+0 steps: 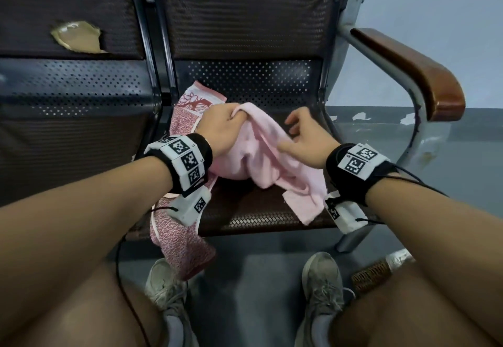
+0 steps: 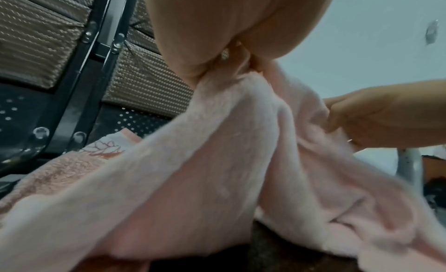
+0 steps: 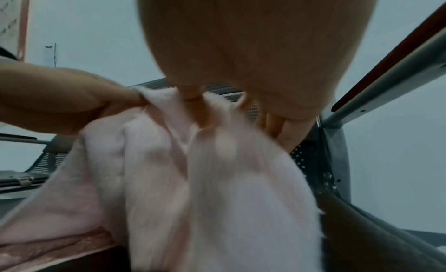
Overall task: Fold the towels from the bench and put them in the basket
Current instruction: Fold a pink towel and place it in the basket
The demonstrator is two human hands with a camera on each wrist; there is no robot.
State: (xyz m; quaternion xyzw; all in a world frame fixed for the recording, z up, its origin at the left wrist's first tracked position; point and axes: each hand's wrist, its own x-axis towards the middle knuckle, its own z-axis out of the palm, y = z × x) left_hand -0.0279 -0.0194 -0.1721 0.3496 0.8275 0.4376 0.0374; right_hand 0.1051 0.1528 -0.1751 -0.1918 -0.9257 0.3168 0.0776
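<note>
Pale pink towel (image 1: pixel 275 161), frame centre: unfolded, left hand (image 1: pixel 221 126) and right hand (image 1: pixel 304 139) both pinching it. Next: find corners, spread.

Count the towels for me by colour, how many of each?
Plain light pink towel, held in both hands: 1
Red-and-white patterned towel, draped over the bench seat edge: 1
Total: 2 towels

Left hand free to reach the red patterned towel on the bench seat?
Probably not yet: the left hand grips the plain pink towel, which drapes over the red patterned towel. It lies close beneath that wrist.
</note>
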